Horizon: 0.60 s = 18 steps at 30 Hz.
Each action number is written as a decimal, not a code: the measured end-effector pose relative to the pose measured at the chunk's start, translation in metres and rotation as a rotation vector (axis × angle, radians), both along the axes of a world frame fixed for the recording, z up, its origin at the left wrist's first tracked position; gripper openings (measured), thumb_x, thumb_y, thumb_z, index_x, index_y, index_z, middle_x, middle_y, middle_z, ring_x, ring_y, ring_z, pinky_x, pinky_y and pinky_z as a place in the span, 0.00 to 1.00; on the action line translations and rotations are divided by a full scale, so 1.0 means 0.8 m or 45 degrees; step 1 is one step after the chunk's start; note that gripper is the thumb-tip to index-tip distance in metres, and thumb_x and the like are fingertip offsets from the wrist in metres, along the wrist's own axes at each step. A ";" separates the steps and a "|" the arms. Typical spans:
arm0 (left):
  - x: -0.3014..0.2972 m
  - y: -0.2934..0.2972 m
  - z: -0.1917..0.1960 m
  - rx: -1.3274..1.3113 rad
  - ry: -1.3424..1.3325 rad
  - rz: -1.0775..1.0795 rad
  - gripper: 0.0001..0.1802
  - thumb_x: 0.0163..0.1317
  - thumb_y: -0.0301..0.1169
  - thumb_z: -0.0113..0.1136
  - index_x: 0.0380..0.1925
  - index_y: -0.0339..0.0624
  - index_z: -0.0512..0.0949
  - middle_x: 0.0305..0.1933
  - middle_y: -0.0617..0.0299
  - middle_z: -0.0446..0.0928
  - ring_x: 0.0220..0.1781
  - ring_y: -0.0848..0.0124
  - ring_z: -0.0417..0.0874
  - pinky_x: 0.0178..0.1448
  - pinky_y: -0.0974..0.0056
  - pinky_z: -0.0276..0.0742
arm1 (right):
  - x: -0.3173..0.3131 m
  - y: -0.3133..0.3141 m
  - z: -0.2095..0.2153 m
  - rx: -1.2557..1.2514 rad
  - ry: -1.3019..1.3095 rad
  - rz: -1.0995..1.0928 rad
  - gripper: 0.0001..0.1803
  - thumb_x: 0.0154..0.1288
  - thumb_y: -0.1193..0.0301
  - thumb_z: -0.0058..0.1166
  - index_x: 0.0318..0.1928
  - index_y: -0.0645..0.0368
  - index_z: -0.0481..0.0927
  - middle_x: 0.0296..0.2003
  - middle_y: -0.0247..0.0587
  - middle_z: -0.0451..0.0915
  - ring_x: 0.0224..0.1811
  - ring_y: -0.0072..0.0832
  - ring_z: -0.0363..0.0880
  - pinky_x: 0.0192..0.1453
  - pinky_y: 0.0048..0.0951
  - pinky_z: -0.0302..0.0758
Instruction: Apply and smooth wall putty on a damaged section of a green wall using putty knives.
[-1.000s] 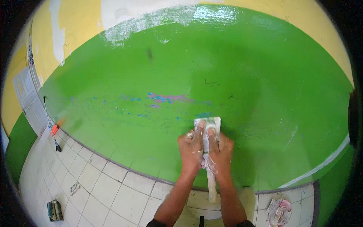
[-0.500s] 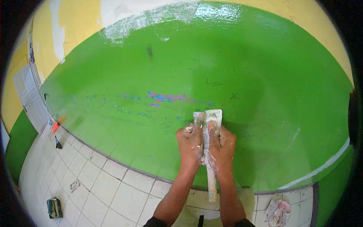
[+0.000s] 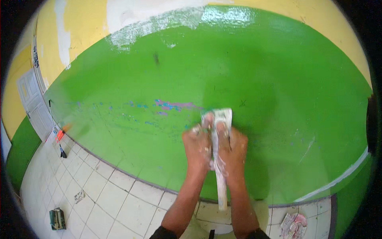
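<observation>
We clench our left hand (image 3: 197,148) and right hand (image 3: 233,149) around the white, plaster-caked scraper (image 3: 218,149) pressed flat against the glossy green wall (image 3: 167,79), where too steep an angle could gouge the paint beside the flaked pink-blue patch (image 3: 175,105).

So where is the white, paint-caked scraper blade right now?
In the head view, the white paint-caked scraper sits centre-right, its blade pressed flat on the green wall, gripped between the left hand and right hand.

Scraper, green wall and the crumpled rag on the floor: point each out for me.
scraper (image 3: 219,117), head view, on its blade.
green wall (image 3: 278,71), head view, bare painted area.
crumpled rag (image 3: 293,225), head view, its middle.
</observation>
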State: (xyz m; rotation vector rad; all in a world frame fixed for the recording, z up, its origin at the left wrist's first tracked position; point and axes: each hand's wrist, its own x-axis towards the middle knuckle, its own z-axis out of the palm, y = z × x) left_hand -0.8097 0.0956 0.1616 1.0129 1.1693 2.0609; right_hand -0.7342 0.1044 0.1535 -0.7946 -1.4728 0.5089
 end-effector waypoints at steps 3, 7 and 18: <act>-0.010 -0.005 0.001 0.040 -0.035 -0.069 0.23 0.65 0.40 0.60 0.14 0.39 0.73 0.14 0.76 0.62 0.18 0.83 0.56 0.19 0.68 0.48 | -0.005 0.001 0.013 -0.029 0.020 0.022 0.22 0.71 0.62 0.48 0.21 0.65 0.71 0.13 0.49 0.67 0.14 0.32 0.64 0.21 0.42 0.62; 0.006 -0.010 -0.025 -0.087 -0.029 0.026 0.22 0.65 0.39 0.60 0.15 0.38 0.74 0.15 0.73 0.65 0.19 0.81 0.58 0.20 0.67 0.51 | 0.001 -0.015 -0.025 -0.085 0.196 0.096 0.21 0.70 0.63 0.48 0.22 0.65 0.72 0.14 0.54 0.69 0.13 0.42 0.65 0.20 0.43 0.61; -0.012 -0.022 -0.176 -0.165 0.246 0.057 0.24 0.65 0.41 0.56 0.15 0.37 0.69 0.14 0.69 0.65 0.18 0.77 0.61 0.20 0.61 0.55 | 0.013 -0.024 -0.138 -0.198 -0.174 0.046 0.19 0.70 0.63 0.49 0.29 0.68 0.76 0.15 0.45 0.67 0.19 0.23 0.62 0.23 0.34 0.62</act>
